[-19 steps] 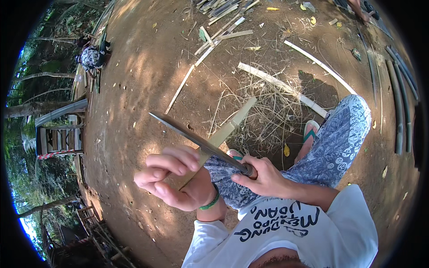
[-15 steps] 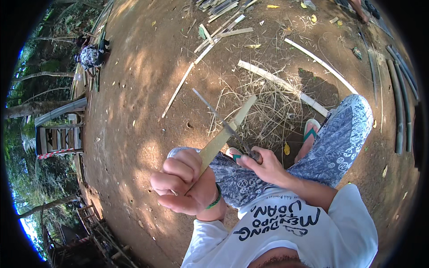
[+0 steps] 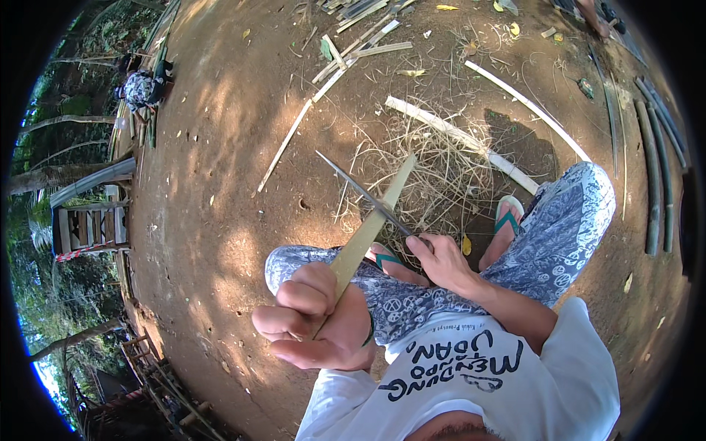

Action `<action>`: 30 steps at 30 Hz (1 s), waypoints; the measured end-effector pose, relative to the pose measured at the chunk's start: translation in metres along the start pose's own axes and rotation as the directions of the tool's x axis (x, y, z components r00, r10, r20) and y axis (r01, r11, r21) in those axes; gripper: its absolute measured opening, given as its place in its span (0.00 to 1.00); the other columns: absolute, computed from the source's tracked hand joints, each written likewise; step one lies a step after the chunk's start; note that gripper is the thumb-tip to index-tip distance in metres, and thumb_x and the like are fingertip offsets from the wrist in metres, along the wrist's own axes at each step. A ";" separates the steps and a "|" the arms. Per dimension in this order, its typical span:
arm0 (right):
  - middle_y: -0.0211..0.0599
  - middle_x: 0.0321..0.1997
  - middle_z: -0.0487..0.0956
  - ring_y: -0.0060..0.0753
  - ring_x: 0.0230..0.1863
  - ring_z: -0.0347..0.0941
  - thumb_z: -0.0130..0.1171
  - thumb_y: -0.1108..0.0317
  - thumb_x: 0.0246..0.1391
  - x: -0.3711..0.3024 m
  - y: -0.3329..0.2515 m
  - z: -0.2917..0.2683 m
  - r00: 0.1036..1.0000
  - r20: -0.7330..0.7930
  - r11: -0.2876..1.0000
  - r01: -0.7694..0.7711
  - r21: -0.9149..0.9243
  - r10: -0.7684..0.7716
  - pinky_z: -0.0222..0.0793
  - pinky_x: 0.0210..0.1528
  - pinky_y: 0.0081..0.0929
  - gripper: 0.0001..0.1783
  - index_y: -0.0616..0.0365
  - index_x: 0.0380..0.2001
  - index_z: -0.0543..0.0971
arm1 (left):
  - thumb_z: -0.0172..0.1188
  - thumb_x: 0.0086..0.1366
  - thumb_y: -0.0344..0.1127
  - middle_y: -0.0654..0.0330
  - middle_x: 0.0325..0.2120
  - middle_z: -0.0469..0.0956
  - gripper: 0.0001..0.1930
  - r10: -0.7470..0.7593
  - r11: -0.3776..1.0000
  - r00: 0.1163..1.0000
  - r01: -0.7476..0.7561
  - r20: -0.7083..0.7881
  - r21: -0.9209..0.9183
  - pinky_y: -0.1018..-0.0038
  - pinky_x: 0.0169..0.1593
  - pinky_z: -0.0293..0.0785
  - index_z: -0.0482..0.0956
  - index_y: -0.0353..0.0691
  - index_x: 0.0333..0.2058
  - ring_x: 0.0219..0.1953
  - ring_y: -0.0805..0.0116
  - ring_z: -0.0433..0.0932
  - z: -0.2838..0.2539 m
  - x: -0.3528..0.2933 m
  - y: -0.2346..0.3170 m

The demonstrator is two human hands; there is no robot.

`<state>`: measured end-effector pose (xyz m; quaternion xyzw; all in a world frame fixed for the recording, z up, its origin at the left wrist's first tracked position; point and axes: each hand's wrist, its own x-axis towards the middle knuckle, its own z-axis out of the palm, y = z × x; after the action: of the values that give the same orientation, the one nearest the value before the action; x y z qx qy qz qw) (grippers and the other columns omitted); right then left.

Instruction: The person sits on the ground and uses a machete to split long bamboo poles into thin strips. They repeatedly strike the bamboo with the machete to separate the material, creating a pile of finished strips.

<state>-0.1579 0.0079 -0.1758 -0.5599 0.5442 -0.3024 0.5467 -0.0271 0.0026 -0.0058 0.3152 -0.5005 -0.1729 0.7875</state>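
- Your left hand (image 3: pixel 316 320) clenches one end of the pale strip (image 3: pixel 362 246), probably for steadiness.
- That strip slants outward, its far end toward the shavings (image 3: pixel 441 180).
- The knife (image 3: pixel 353 183) crosses it, your right hand (image 3: pixel 445 263) grasping firmly, likely for control.

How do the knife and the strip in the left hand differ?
The knife looks dark grey; the strip is pale greenish yellow. The knife looks slimmer than the strip. The right hand holds the knife, the left hand the strip. The knife points away to the left, the strip away to the right. Both are long, and they cross.
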 end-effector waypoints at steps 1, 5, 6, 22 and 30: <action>0.50 0.19 0.79 0.48 0.24 0.81 0.56 0.45 0.63 -0.012 -0.034 -0.007 0.994 0.087 0.995 -0.067 0.073 0.061 0.74 0.30 0.40 0.32 0.74 0.39 0.81 | 0.38 0.78 0.56 0.69 0.14 0.54 0.22 0.015 0.998 1.000 -0.015 -0.008 -0.056 0.78 0.21 0.44 0.54 0.49 0.27 0.15 0.79 0.49 -0.006 0.002 -0.004; 0.51 0.16 0.77 0.49 0.20 0.79 0.55 0.45 0.64 -0.025 -0.056 -0.004 0.961 0.146 0.969 0.219 0.114 -0.234 0.72 0.26 0.40 0.32 0.73 0.40 0.81 | 0.38 0.78 0.54 0.69 0.14 0.53 0.21 0.044 0.995 0.998 -0.048 -0.041 -0.087 0.77 0.21 0.45 0.54 0.49 0.26 0.14 0.79 0.49 0.005 0.000 -0.006; 0.53 0.16 0.76 0.51 0.21 0.79 0.55 0.44 0.64 -0.015 -0.035 0.005 0.959 0.075 0.957 0.265 0.116 -0.275 0.72 0.26 0.42 0.33 0.73 0.39 0.81 | 0.38 0.78 0.53 0.69 0.14 0.53 0.21 0.031 0.998 0.999 -0.034 -0.043 -0.056 0.77 0.21 0.45 0.54 0.49 0.26 0.14 0.79 0.49 0.003 -0.002 -0.006; 0.50 0.15 0.75 0.48 0.21 0.78 0.54 0.45 0.64 -0.013 -0.004 -0.006 0.997 -0.034 0.998 -0.068 0.017 0.068 0.70 0.27 0.42 0.31 0.68 0.30 0.81 | 0.43 0.76 0.55 0.67 0.14 0.55 0.22 -0.039 0.997 0.998 0.042 0.043 -0.064 0.73 0.23 0.50 0.55 0.49 0.27 0.16 0.75 0.51 0.002 -0.008 -0.007; 0.39 0.14 0.70 0.35 0.17 0.69 0.46 0.46 0.69 0.007 0.016 -0.012 0.999 0.017 0.999 -0.029 -0.027 0.029 0.64 0.24 0.38 0.33 0.66 0.21 0.75 | 0.45 0.75 0.54 0.67 0.11 0.55 0.22 -0.055 0.992 0.992 0.068 0.111 -0.110 0.73 0.21 0.47 0.55 0.49 0.25 0.14 0.75 0.50 -0.008 0.009 -0.008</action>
<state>-0.1721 0.0007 -0.1895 -0.5617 0.5515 -0.2826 0.5481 -0.0159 -0.0064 -0.0074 0.2756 -0.5217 -0.2421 0.7702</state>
